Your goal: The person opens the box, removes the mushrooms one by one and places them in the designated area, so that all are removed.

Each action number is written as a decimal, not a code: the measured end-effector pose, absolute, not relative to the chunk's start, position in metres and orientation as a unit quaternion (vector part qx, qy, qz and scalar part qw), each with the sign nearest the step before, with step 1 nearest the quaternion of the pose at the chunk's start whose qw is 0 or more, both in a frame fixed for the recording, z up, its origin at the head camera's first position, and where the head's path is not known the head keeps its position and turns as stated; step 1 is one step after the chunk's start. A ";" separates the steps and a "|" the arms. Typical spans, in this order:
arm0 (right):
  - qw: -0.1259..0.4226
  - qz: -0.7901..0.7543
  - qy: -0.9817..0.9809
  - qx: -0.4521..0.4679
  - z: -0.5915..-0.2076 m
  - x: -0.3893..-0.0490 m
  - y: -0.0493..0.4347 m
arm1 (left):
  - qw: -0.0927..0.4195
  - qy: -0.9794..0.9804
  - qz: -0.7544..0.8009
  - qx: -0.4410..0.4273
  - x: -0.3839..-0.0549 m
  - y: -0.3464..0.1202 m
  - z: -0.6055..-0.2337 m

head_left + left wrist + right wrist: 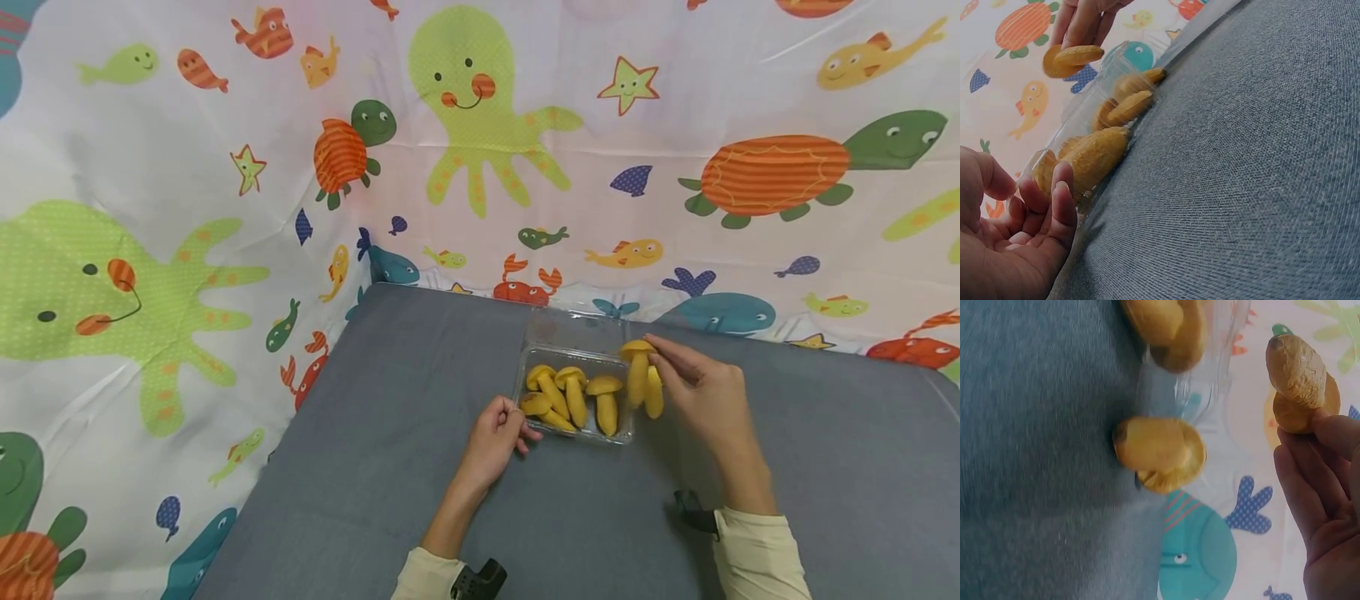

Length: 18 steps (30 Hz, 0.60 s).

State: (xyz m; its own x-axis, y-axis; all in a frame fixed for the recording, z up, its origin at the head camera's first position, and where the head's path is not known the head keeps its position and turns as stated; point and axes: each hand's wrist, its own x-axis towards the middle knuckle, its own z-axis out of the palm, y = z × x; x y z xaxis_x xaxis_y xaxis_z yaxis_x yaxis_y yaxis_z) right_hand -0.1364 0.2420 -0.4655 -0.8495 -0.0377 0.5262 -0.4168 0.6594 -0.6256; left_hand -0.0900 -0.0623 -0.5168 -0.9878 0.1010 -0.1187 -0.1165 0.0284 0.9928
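Observation:
My right hand point(701, 392) pinches a yellow mushroom point(637, 375) by its cap, above the right edge of a clear plastic box point(618, 440). In the right wrist view the held mushroom point(1297, 372) has its thick stem pointing away from the fingertips. Another mushroom point(1154, 447) lies on the table just outside the box, partly behind the held one in the head view. Several more mushrooms point(573, 398) lie inside the box. At its front left corner, my left hand point(495, 437) grips the box's edge between thumb and fingers.
The box's clear lid point(577, 329) is folded back behind it on the grey table point(390, 433). A curtain point(480, 242) printed with sea animals hangs along the table's back and left edges.

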 end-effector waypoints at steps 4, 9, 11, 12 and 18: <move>0.247 0.386 -0.882 0.113 -0.465 -0.135 0.250 | 0.081 0.715 0.694 -0.008 -0.090 -0.062 -0.515; 0.249 0.374 -0.888 0.100 -0.464 -0.134 0.256 | 0.080 0.721 0.688 -0.004 -0.091 -0.062 -0.514; 0.243 0.374 -0.890 0.095 -0.464 -0.134 0.258 | 0.080 0.722 0.687 -0.004 -0.092 -0.062 -0.514; 0.241 0.375 -0.891 0.092 -0.465 -0.133 0.260 | 0.080 0.722 0.687 -0.004 -0.092 -0.062 -0.514; 0.248 0.361 -0.895 0.081 -0.471 -0.128 0.272 | 0.083 0.719 0.690 -0.006 -0.091 -0.062 -0.515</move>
State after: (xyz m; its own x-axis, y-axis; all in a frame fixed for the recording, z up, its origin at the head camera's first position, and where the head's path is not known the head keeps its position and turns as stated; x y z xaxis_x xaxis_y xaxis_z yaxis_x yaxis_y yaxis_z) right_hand -0.1284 0.2721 -0.4707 -0.8633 0.0338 0.5036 -0.3252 0.7258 -0.6062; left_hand -0.0909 -0.0619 -0.5152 -0.9862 0.1060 -0.1271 -0.1226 0.0484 0.9913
